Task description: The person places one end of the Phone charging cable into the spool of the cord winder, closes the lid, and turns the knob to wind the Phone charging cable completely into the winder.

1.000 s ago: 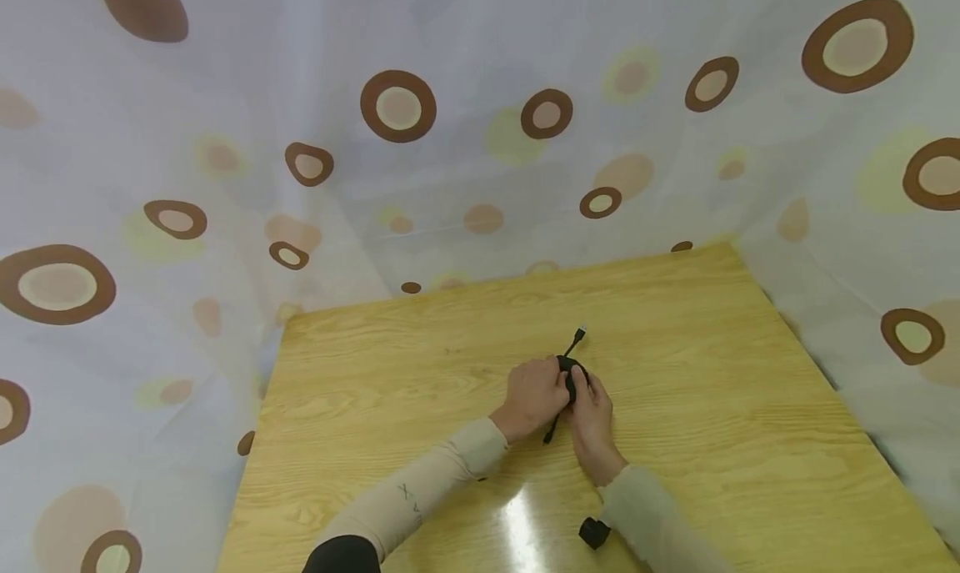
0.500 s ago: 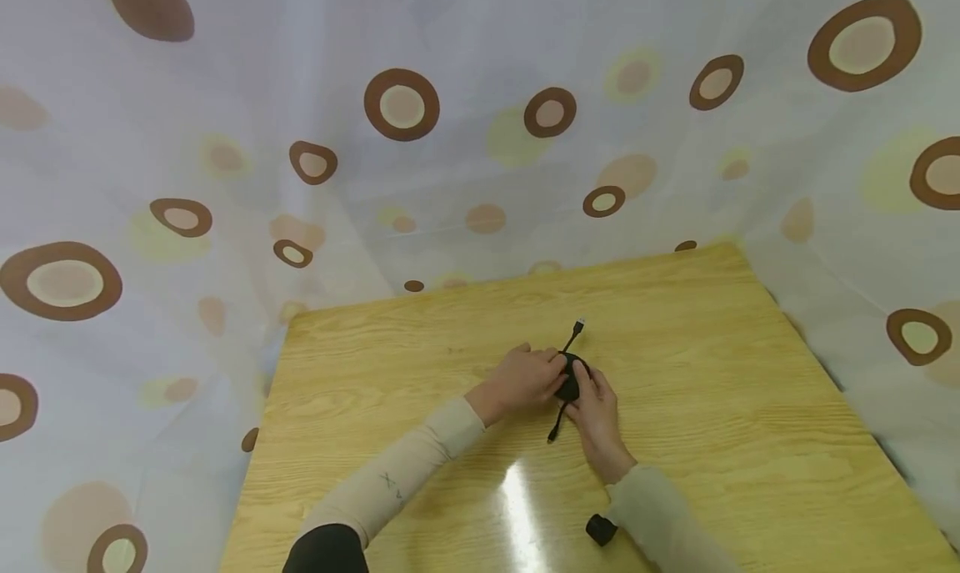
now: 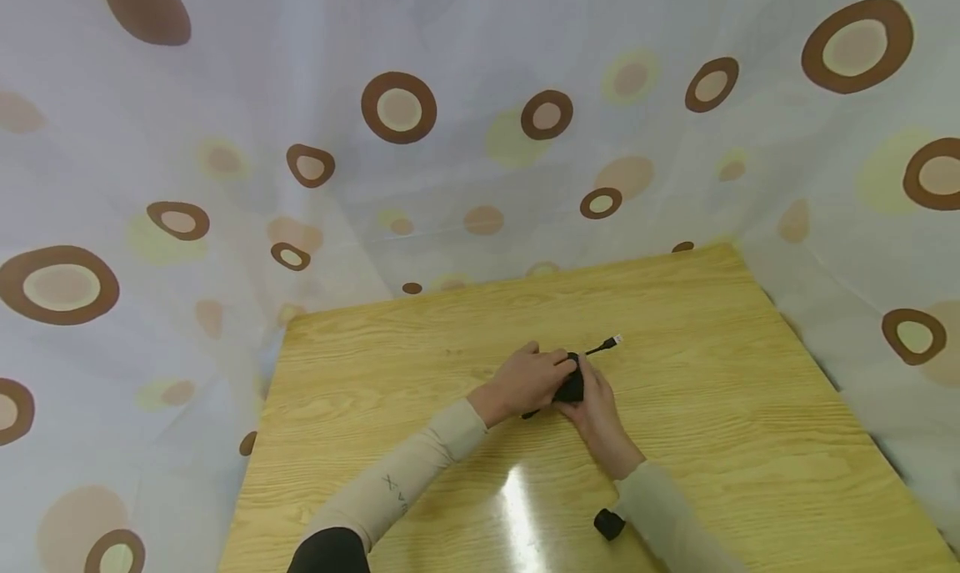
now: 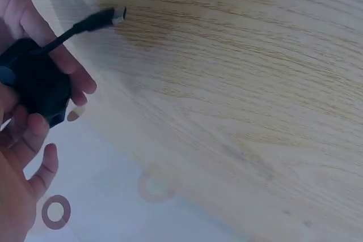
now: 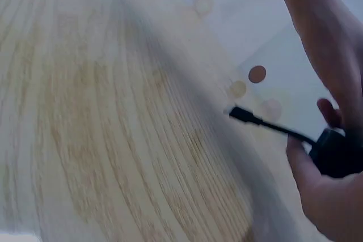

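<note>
Both hands are on a black retractable USB cable reel point(image 3: 572, 383) above the table, with a short cable end out of each side. Its USB plug point(image 3: 613, 341) points to the upper right in the head view. A smaller plug point(image 4: 108, 19) shows in the left wrist view. My left hand point(image 3: 527, 379) pinches the reel's left side with thumb and fingertips. My right hand point(image 3: 603, 427) grips its right side, thumb along the case point(image 5: 337, 154). The hands hide part of the case in each view.
A wood-grain table point(image 3: 390, 348) lies under the hands, with hanging sheeting point(image 3: 480, 156) patterned with brown rings behind it and at both sides. A small black block point(image 3: 608, 524) sits at the right sleeve cuff.
The reel has turned clockwise in the head view, swinging the USB plug right and the smaller plug left. My left hand has gone from a tight curl to a looser fingertip hold.
</note>
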A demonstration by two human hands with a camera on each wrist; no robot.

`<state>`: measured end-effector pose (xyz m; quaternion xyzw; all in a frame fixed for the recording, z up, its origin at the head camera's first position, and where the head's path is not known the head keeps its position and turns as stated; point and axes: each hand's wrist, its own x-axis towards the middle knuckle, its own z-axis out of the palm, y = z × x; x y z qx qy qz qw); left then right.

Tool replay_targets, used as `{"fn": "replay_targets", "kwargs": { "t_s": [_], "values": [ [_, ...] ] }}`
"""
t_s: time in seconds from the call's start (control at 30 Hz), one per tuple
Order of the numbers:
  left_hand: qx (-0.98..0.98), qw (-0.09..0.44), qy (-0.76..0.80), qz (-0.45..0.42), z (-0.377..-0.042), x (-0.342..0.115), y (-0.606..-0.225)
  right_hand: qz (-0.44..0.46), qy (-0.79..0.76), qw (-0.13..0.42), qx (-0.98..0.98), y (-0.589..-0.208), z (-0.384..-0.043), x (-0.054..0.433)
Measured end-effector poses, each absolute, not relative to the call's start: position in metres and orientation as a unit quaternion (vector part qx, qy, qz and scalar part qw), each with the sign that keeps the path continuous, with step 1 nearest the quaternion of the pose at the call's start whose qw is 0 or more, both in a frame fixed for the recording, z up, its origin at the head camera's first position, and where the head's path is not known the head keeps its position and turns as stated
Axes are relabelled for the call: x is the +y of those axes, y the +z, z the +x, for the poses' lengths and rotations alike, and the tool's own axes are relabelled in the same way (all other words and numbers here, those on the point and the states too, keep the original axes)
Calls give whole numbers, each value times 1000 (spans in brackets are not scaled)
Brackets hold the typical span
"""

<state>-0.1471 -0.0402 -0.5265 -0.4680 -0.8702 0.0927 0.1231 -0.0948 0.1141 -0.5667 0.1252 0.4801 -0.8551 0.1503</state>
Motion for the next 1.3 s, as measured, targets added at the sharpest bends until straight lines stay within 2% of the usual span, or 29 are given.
{"fn": "replay_targets", "kwargs": {
  "t_s": [0.1, 0.2, 0.5, 0.63, 0.77, 0.93, 1.07, 1.2, 1.3],
  "values": [
    [-863, 145, 61, -481, -146, -43, -528, 121, -882, 178, 418, -569, -101, 117],
    [-870, 161, 36, -465, -144, -43, -530, 130, -896, 178, 386, -570, -103, 116],
    [-903, 196, -40, -380, -136, -31, -538, 135, -903, 89, 399, -563, -102, 105],
    [-917, 193, -106, -333, -132, -27, -543, 139, -882, 64, 447, -564, -100, 102],
    [-940, 140, -174, -258, -124, -21, -548, 143, -848, 39, 509, -567, -94, 97],
    [-938, 18, -315, -142, -115, -12, -535, 161, -794, -20, 586, -569, -90, 88],
    [-909, -49, -405, -80, -117, -9, -522, 159, -774, -56, 611, -570, -91, 86],
    [-891, -107, -431, -92, -126, -16, -515, 139, -804, -17, 578, -569, -92, 91],
    [-914, -107, -342, -189, -133, -27, -516, 136, -841, 58, 521, -566, -95, 98]
  ]
}}
